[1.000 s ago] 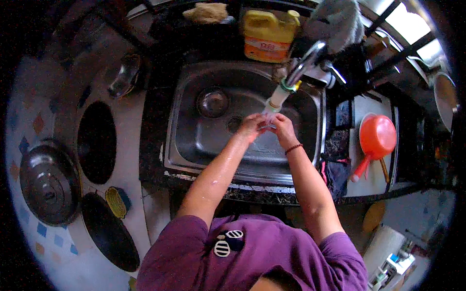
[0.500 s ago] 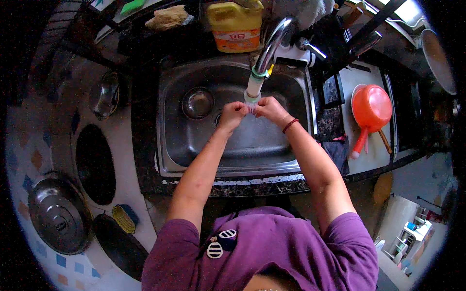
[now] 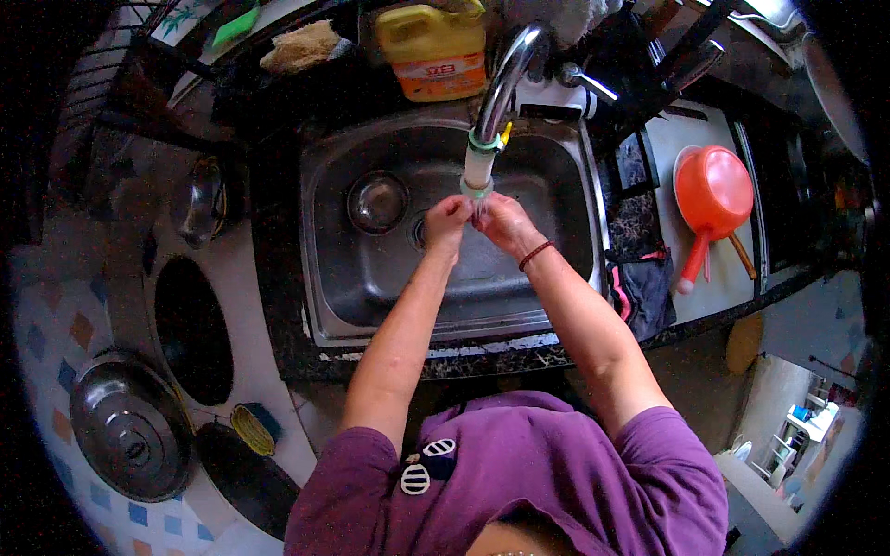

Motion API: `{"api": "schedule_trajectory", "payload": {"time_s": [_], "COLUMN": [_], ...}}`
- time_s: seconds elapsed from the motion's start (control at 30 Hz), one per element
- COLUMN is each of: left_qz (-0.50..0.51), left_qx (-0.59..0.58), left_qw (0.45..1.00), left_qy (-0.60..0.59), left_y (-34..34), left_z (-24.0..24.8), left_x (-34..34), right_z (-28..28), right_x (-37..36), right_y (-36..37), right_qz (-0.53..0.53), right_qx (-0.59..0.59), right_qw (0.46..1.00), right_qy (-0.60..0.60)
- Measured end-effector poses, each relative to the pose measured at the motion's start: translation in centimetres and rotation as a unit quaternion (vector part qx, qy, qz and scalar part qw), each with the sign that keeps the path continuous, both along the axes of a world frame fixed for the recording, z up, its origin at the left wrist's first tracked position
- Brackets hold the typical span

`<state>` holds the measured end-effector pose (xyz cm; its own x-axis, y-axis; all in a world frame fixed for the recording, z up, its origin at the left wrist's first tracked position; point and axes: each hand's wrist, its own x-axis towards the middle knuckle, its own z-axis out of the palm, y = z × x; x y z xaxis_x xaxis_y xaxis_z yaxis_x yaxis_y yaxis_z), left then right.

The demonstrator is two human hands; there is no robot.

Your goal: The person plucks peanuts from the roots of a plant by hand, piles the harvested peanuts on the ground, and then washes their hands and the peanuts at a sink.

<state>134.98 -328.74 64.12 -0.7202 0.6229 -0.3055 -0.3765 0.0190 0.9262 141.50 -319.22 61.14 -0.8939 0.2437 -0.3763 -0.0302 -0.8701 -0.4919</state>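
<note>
Over the steel sink (image 3: 345,298), my left hand (image 3: 449,221) and my right hand (image 3: 506,223) meet just below the spout of the faucet (image 3: 479,162). Water runs over the fingertips from its white and green filter head. The left fingers are curled together. On the right, the fingers are bent inward too, with a dark red bead bracelet (image 3: 536,255) at the wrist. Whatever is pinched between them is too small and blurred by the water to make out. A round metal bowl (image 3: 377,202) rests in the sink, left of my hands and beside the drain.
Behind the sink stands a yellow jug (image 3: 433,56). To the right, an orange ladle (image 3: 723,190) lies upside down on a white board, and a dark cloth (image 3: 643,295) hangs over the counter edge. Dark pan lids (image 3: 130,424) and a brush (image 3: 255,428) sit at the left.
My hands have drawn closer together under the spout, the right one shifting left and slightly down. The whole view has tilted a little.
</note>
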Motion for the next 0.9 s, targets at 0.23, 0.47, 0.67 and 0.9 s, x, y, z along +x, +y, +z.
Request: {"api": "schedule_trajectory", "payload": {"time_s": [0.23,0.47,0.67,0.9], "left_qz": [0.011,-0.168,-0.106,-0.043], "left_qx": [0.024,-0.098,0.041,0.039], "left_qw": [0.997,0.969,0.993,0.998], "left_qy": [-0.077,0.152,0.023,-0.036], "left_y": [0.0,0.2,0.1,-0.2], "left_z": [0.3,1.8,1.3,1.8], "left_x": [-0.8,-1.6,-2.5,-1.5], "right_z": [2.3,4.0,3.7,2.4], "right_x": [0.8,0.8,0.5,0.3], "right_y": [0.5,3.4,2.8,0.9], "right_qz": [0.023,0.170,0.133,0.053], "right_qx": [0.404,0.768,0.582,0.282], "right_qw": [0.904,0.616,0.792,0.951], "right_qy": [-0.141,-0.041,-0.127,-0.111]}}
